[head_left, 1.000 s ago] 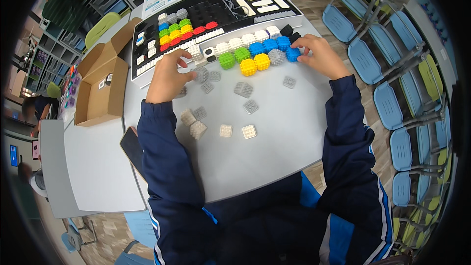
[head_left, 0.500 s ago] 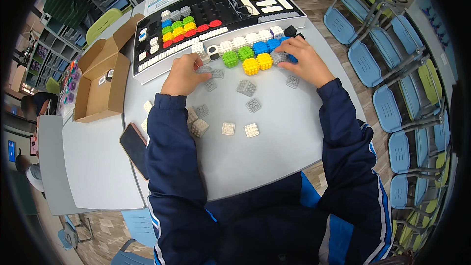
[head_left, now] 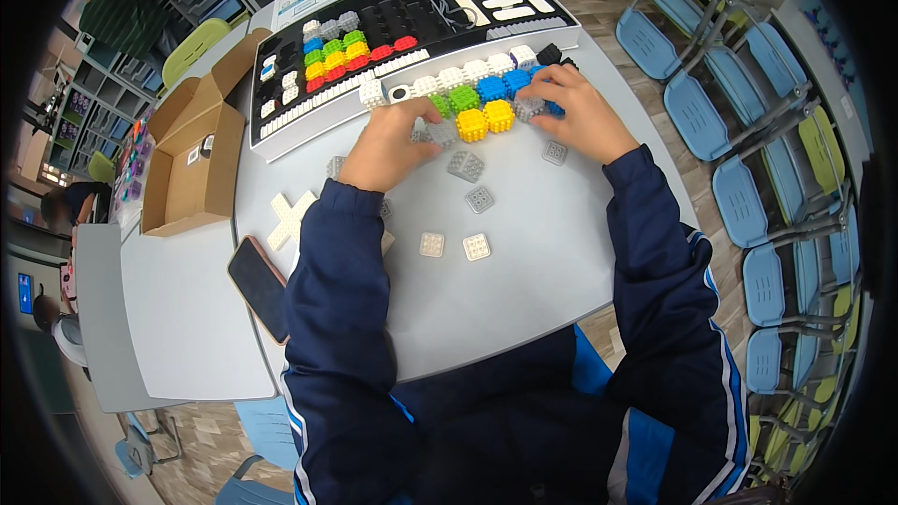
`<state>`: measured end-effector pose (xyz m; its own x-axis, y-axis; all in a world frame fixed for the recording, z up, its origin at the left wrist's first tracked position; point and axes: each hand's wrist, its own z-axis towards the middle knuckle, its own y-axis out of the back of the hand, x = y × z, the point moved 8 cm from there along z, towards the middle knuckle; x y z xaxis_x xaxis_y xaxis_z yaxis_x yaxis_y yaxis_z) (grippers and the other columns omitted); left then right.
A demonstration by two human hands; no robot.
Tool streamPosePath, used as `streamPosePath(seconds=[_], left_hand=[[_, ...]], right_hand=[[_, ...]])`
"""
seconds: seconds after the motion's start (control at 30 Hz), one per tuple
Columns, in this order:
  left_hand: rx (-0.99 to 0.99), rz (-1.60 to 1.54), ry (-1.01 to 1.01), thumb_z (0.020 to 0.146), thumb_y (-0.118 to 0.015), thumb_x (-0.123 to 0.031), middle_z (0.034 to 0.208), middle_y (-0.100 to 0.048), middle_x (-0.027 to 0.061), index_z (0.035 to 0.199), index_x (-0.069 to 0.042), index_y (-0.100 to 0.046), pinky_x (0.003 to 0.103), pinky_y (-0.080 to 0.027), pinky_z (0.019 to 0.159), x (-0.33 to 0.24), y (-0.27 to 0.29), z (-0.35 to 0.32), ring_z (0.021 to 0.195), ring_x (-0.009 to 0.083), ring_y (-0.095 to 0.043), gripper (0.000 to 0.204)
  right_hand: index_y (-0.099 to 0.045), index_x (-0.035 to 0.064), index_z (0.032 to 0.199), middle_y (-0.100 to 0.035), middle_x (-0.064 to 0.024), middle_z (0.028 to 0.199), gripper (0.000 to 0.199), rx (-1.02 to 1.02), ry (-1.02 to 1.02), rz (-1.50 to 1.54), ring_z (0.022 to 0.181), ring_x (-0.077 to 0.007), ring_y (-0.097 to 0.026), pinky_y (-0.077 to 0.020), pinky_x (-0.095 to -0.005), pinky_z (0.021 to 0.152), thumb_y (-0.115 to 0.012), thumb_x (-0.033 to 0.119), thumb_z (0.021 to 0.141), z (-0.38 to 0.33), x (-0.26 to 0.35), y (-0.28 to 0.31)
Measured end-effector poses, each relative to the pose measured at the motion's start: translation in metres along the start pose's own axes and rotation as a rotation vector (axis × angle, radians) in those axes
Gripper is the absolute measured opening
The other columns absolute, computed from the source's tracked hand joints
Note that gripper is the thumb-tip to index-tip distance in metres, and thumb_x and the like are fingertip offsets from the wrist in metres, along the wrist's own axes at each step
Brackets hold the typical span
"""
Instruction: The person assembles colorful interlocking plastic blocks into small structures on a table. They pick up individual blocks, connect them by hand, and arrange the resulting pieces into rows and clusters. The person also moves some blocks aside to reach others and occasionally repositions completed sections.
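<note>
My left hand [head_left: 388,145] is closed on a grey studded cube [head_left: 441,132], just left of two yellow cubes [head_left: 485,120]. Over at the right end, my right hand [head_left: 582,114] pinches another grey cube [head_left: 529,107] beside the blue cubes [head_left: 505,85]. White cubes [head_left: 451,79] form a row behind, with green cubes [head_left: 463,98] in front of them. Nearer to me lie a loose grey block [head_left: 465,165], grey square plates [head_left: 479,199] and two cream square plates [head_left: 476,246]. My left fingers partly cover a green cube.
Behind the cubes sits a black parts tray [head_left: 374,23] with coloured blocks and white pieces. A cardboard box [head_left: 192,168], a cream cross-shaped piece [head_left: 290,220] and a phone [head_left: 259,287] are at the left. Stacked blue chairs [head_left: 697,117] stand beyond the table's right edge.
My left hand has moved right with a grey cube, up to the yellow cubes. The cream cross piece now shows beside my left sleeve. My right hand stays nearly where it was.
</note>
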<state>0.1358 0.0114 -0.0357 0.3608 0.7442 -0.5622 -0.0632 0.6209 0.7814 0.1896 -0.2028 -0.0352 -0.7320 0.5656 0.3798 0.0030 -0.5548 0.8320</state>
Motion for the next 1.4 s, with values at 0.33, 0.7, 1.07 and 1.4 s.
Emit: streamPosePath(seconds=[0.33, 0.7, 1.07, 1.4], left_hand=[[0.016, -0.03, 0.015, 0.069, -0.079, -0.003, 0.101, -0.066, 0.0152, 0.102, -0.003, -0.065, 0.038, -0.05, 0.082, -0.008, -0.014, 0.005, 0.092, 0.0342, -0.063, 0.036], [-0.109, 0.027, 0.139, 0.072, -0.08, -0.01, 0.088, -0.066, 0.0136, 0.097, -0.001, -0.065, 0.035, -0.049, 0.073, -0.002, 0.061, -0.011, 0.081, 0.0255, -0.064, 0.03], [0.167, 0.285, 0.673, 0.069, -0.085, -0.027, 0.09, -0.07, 0.0141, 0.096, -0.004, -0.069, 0.037, -0.051, 0.075, 0.079, 0.075, -0.061, 0.085, 0.0285, -0.068, 0.038], [0.301, 0.408, 0.791, 0.065, -0.087, -0.03, 0.105, -0.063, 0.0128, 0.096, -0.009, -0.066, 0.037, -0.049, 0.085, 0.111, 0.062, -0.071, 0.098, 0.0283, -0.062, 0.042]], right_hand=[[-0.068, 0.0097, 0.109, -0.06, -0.0091, 0.11, 0.041, 0.083, -0.218, 0.117, 0.103, -0.0277, -0.058, -0.0495, -0.0358, 0.092, -0.079, 0.004, 0.069, -0.002, -0.026, 0.006], [-0.068, 0.0064, 0.105, -0.062, -0.0094, 0.103, 0.029, -0.012, -0.026, 0.162, 0.09, -0.0257, -0.063, -0.0523, -0.0346, 0.08, -0.075, 0.009, 0.077, 0.001, 0.006, 0.02], [-0.07, 0.0085, 0.097, -0.064, -0.0068, 0.095, 0.024, -0.035, 0.183, 0.181, 0.088, -0.0255, -0.063, -0.0525, -0.0364, 0.074, -0.074, 0.027, 0.082, -0.019, 0.077, -0.045], [-0.071, 0.0072, 0.088, -0.069, -0.0042, 0.088, 0.014, -0.243, 0.177, 0.279, 0.082, -0.0183, -0.063, -0.0485, -0.03, 0.069, -0.077, 0.016, 0.078, -0.015, 0.08, -0.025]])
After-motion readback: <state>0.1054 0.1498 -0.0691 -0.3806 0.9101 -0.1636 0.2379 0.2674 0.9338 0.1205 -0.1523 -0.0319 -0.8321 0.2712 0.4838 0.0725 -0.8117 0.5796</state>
